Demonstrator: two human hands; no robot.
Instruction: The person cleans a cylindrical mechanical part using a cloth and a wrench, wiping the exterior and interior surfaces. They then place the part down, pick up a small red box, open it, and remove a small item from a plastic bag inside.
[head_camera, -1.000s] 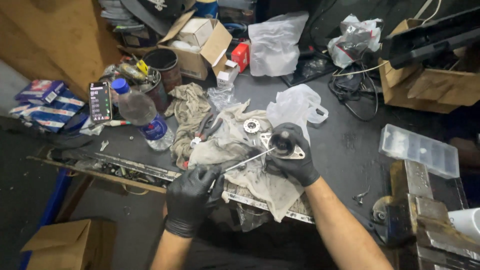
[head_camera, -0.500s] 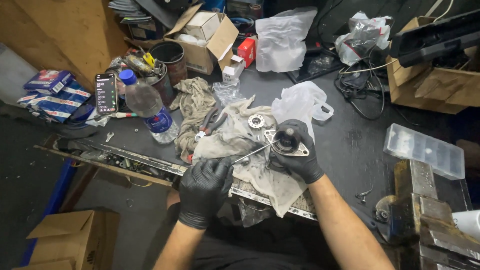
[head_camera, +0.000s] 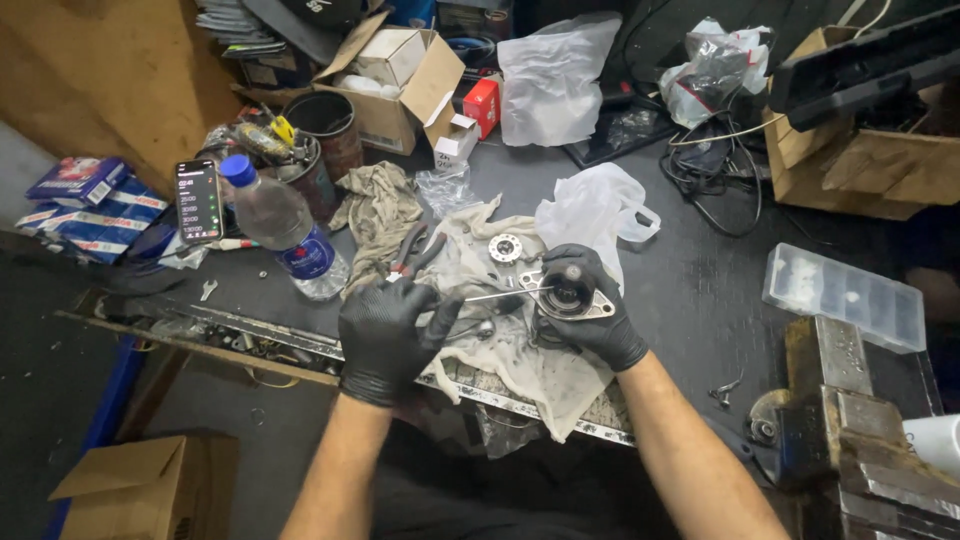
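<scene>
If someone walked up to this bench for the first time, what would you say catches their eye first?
The two black-gloved hands at the centre: the right hand grips a round metal housing over a stained rag, while the left hand holds a thin metal rod pointed into it. Next, the clear water bottle with a blue cap at the left, and the rusty vise at the lower right.

you have two black-gloved hands, the left hand (head_camera: 385, 335) and the right hand (head_camera: 590, 310); one thin metal rod (head_camera: 497, 295); one round metal housing with a flange (head_camera: 568, 292); one clear plastic water bottle with a blue cap (head_camera: 280, 232); two white plastic bags (head_camera: 556, 82) (head_camera: 590, 208); one clear plastic compartment box (head_camera: 845, 297).
</scene>
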